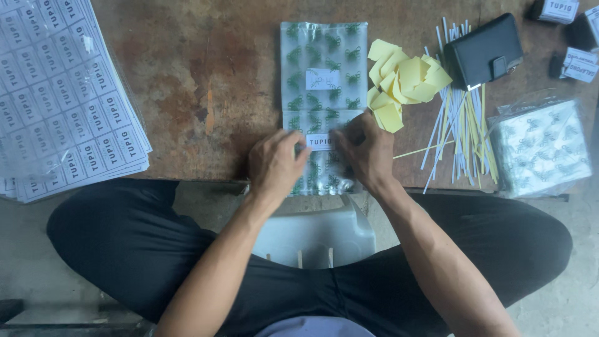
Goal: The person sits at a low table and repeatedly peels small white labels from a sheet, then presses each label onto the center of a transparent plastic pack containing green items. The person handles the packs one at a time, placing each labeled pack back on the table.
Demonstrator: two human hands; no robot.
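Both hands, left hand (274, 163) and right hand (367, 151), press curled fingertips onto a small white rectangular label (319, 141), pinning it flat on the clear green-patterned plastic bag (322, 81) at the worn brown bench (206, 93) edge; yellow paper backings (405, 78) lie beside.

Sticker sheets (62, 93) cut off left.

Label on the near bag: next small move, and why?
Probably press the white label flat with the fingertips. Both the left hand and right hand pinch its ends on the clear patterned bag, and the bag above already carries a stuck label.
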